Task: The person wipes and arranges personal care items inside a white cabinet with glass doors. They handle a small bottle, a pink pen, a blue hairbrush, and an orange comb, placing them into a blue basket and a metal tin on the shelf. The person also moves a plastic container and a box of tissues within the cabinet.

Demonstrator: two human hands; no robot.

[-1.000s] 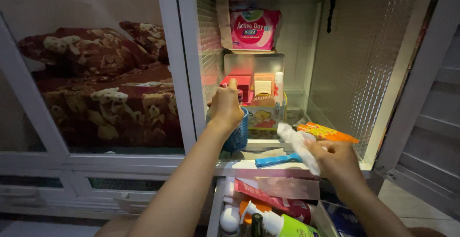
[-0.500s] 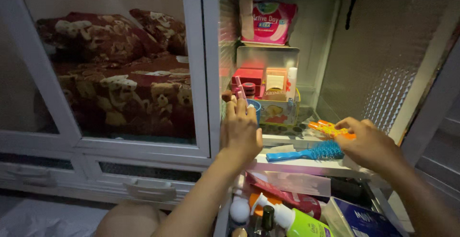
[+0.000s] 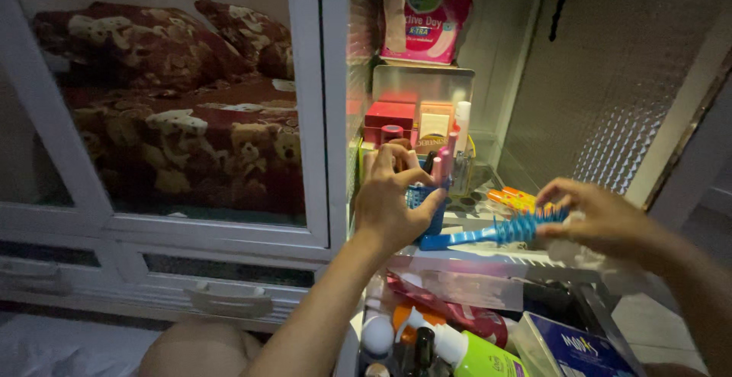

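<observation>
Fingers of the left hand (image 3: 393, 202) wrap the small blue basket (image 3: 424, 203) on the white cabinet shelf (image 3: 496, 259). Right hand (image 3: 602, 217) pinches the blue hairbrush (image 3: 488, 234) by its bristle end, seemingly lifting it just off that shelf.

Cabinet shelf (image 3: 488, 259) w/ blue basket (image 3: 424, 198), brush (image 3: 488, 234).

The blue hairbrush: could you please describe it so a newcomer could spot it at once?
Look inside the open white cabinet, on its lower shelf. The blue plastic hairbrush lies flat at the front edge, bristles at the right hand. Nothing else there is long with a bristled head.
</observation>
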